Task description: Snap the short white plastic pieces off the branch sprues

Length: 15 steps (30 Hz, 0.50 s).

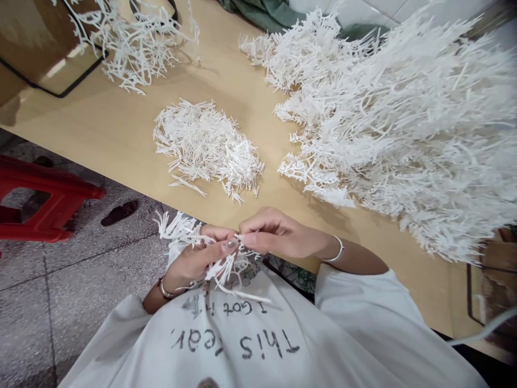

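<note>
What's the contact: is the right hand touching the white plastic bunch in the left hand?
Touching. The head view shows the right hand pinching a sprig of the white plastic bunch that the left hand grips.

Bare desk lies open left of the small heap of white pieces and in a narrow lane between it and the large pile, which blocks the whole right side.

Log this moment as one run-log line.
left hand: grips white plastic sprue | right hand: pinches same sprue | small pile: on table ahead | large heap: table right
</note>
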Available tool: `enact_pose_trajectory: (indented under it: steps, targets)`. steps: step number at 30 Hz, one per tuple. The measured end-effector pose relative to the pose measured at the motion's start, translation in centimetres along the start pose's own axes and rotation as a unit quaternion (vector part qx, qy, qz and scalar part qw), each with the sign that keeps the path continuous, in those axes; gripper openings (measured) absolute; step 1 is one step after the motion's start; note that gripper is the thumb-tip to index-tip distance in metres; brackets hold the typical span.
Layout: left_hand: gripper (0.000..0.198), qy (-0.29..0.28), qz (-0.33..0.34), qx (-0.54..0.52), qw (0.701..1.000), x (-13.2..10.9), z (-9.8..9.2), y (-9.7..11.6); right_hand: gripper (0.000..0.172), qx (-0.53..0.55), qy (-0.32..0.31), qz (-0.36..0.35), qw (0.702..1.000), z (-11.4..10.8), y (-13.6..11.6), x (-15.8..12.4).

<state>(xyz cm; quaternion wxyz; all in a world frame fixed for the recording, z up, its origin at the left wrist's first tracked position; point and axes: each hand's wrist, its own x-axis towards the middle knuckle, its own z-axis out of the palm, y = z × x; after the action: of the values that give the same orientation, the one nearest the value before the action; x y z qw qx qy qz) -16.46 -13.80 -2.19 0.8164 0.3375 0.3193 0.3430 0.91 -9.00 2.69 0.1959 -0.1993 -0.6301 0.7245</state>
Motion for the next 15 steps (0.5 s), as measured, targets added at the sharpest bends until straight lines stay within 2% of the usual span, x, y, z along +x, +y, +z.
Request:
enact_pose_trajectory:
  steps: [2,5,7,8,10,11,12,13,15]
  targets:
    - [0.042,-0.083,-0.022,-0.085,0.993,0.4,-0.3,-0.6,0.037,0.136,-0.022,-0.011,0.99,0.4,1.0,0.1]
    - [0.045,-0.119,0.0,-0.153,0.981,1.6,-1.0,-1.3,0.038,0.277,-0.03,-0.034,0.96,0.4,1.9,0.0]
    - [0.054,-0.143,0.039,-0.169,0.974,2.2,-1.5,-1.1,0.04,0.287,-0.019,-0.068,0.955,0.0,1.8,-0.2]
    - [0.053,-0.152,0.088,-0.189,0.966,2.3,-1.6,-0.8,0.04,0.25,-0.005,-0.085,0.964,-0.4,1.4,-0.4]
    - [0.047,-0.1,0.142,-0.191,0.966,2.1,-1.7,-0.1,0.039,0.06,0.042,-0.1,0.992,-1.2,0.5,-0.6]
    - [0.045,-0.056,0.149,-0.169,0.973,1.9,-1.5,0.1,0.038,-0.08,0.075,-0.097,0.989,-1.5,0.1,-0.6]
    - [0.044,-0.004,0.143,-0.134,0.981,1.6,-1.2,0.4,0.035,-0.228,0.113,-0.085,0.963,-1.9,-0.2,-0.5]
    - [0.042,0.051,0.132,-0.095,0.985,1.4,-0.8,0.5,0.031,-0.364,0.153,-0.071,0.916,-2.3,-0.4,-0.3]
    - [0.041,0.141,0.109,-0.012,0.984,1.1,-0.1,0.6,0.027,-0.564,0.224,-0.039,0.794,-3.2,-0.1,0.2]
